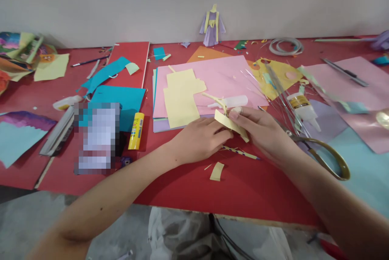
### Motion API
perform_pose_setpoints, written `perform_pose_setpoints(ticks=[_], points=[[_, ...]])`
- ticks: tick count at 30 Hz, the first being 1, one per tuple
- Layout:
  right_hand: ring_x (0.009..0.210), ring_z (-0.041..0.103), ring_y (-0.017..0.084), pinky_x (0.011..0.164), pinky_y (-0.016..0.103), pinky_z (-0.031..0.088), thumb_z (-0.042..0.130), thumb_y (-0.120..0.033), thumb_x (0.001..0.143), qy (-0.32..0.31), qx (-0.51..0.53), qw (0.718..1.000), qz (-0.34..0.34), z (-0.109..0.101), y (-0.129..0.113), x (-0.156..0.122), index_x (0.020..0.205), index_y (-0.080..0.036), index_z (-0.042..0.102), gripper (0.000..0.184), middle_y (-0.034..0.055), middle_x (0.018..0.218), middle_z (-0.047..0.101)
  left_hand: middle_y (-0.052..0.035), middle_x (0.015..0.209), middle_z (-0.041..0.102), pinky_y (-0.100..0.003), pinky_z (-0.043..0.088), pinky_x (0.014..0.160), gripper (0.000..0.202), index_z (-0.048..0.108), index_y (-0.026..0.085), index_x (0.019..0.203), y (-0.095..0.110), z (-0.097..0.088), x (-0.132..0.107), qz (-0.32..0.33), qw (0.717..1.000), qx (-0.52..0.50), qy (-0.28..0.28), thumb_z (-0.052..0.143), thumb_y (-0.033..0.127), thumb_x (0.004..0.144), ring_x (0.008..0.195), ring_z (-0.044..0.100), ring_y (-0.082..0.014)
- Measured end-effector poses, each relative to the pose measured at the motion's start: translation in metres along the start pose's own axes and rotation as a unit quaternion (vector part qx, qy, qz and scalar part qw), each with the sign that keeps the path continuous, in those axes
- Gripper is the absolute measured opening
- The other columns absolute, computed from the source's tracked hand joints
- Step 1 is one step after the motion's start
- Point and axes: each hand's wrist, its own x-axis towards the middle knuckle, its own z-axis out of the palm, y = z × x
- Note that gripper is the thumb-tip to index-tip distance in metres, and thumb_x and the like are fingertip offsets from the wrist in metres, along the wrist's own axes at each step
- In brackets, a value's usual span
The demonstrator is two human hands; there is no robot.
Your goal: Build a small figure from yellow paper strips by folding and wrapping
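Note:
Between my two hands is a folded strip of pale yellow paper, with a thin twisted yellow strip sticking out behind it. My left hand has its fingers curled around the strip's lower side. From the right, my right hand pinches the upper side between thumb and fingers. A dotted pencil lies on the table just below the hands. Nearer the front edge is a small yellow paper scrap. Cut yellow paper pieces rest on a stack of pink sheets behind my left hand.
Olive-handled scissors and a white glue bottle lie right of my right hand. A yellow glue stick and a blurred-out phone are on the left. A purple paper dress figure leans against the wall.

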Motion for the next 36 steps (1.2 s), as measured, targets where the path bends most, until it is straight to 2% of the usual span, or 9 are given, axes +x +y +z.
perform_pose_setpoints(ticks=[4,7,10,13,16,22,28,32,36], points=[[0.050,0.029,0.008,0.047,0.025,0.021,0.058,-0.045,0.087,-0.009,0.004,1.000,-0.008,-0.001,0.001,0.000,0.072,-0.019,0.058,0.030,-0.0049,0.057,0.038,-0.0086,0.109,0.064,-0.037,0.053,0.077,0.018,0.059,0.017,0.104,0.000,0.001,-0.001,0.005,1.000,0.001,0.010,0.045,0.019,0.094,0.095,0.062,-0.0221],[0.054,0.034,0.009,0.049,0.025,0.024,0.059,-0.044,0.087,-0.007,0.007,1.000,-0.008,-0.001,0.002,0.001,0.075,-0.019,0.060,0.027,-0.0039,0.062,0.044,-0.0083,0.106,0.065,-0.036,0.053,0.076,0.017,0.059,0.017,0.104,0.000,0.002,-0.001,0.006,1.000,0.003,0.020,0.045,0.019,0.094,0.094,0.062,-0.0220],[0.058,0.039,0.010,0.052,0.025,0.029,0.059,-0.045,0.086,-0.006,0.004,1.000,-0.009,0.000,0.001,0.000,0.077,-0.020,0.062,0.027,-0.0022,0.067,0.048,-0.0066,0.097,0.069,-0.035,0.054,0.073,0.018,0.062,0.017,0.100,0.000,0.002,0.000,0.008,0.999,0.012,0.053,0.045,0.019,0.094,0.090,0.064,-0.0218],[0.056,0.037,0.010,0.052,0.024,0.029,0.058,-0.046,0.086,-0.008,-0.012,1.000,-0.015,0.002,-0.003,-0.001,0.070,-0.018,0.058,0.032,-0.0027,0.064,0.044,-0.0045,0.088,0.071,-0.033,0.053,0.068,0.019,0.064,0.018,0.096,0.001,0.001,0.001,0.002,0.996,0.016,0.089,0.046,0.019,0.094,0.082,0.066,-0.0201],[0.059,0.039,0.010,0.055,0.024,0.032,0.058,-0.046,0.085,-0.016,-0.014,1.000,-0.021,0.005,-0.008,-0.002,0.071,-0.018,0.057,0.032,-0.0024,0.066,0.045,-0.0031,0.083,0.072,-0.030,0.052,0.063,0.019,0.066,0.019,0.090,0.000,0.002,0.000,-0.006,0.994,0.009,0.113,0.048,0.022,0.094,0.075,0.067,-0.0184],[0.067,0.047,0.012,0.062,0.024,0.038,0.057,-0.045,0.086,-0.023,-0.024,0.998,-0.048,0.006,-0.009,-0.001,0.070,-0.019,0.055,0.031,-0.0010,0.070,0.051,-0.0027,0.085,0.074,-0.026,0.051,0.061,0.013,0.067,0.020,0.095,-0.001,0.006,-0.002,-0.070,0.987,-0.092,0.112,0.056,0.022,0.090,0.073,0.069,-0.0173],[0.069,0.052,0.013,0.062,0.025,0.040,0.055,-0.041,0.089,0.043,-0.062,0.993,-0.086,0.004,-0.005,-0.002,0.073,-0.019,0.056,0.027,0.0004,0.073,0.057,0.0004,0.085,0.074,-0.022,0.053,0.070,0.008,0.068,0.019,0.088,-0.001,0.000,0.002,-0.172,0.936,-0.290,0.099,0.062,0.014,0.085,0.076,0.069,-0.0132],[0.070,0.056,0.015,0.063,0.026,0.042,0.054,-0.044,0.090,0.058,-0.051,0.993,-0.088,0.003,0.000,-0.001,0.076,-0.020,0.057,0.027,0.0009,0.072,0.059,0.0000,0.083,0.073,-0.021,0.053,0.071,0.006,0.067,0.018,0.088,-0.001,-0.005,0.005,-0.229,0.900,-0.360,0.089,0.063,0.016,0.085,0.075,0.068,-0.0122],[0.063,0.048,0.012,0.058,0.025,0.038,0.053,-0.043,0.091,0.104,-0.091,0.984,-0.112,0.003,0.003,0.000,0.074,-0.019,0.056,0.029,-0.0004,0.070,0.053,0.0009,0.079,0.070,-0.021,0.053,0.073,0.006,0.064,0.018,0.089,-0.002,-0.007,0.005,-0.264,0.863,-0.417,0.107,0.060,0.022,0.088,0.074,0.067,-0.0108]])
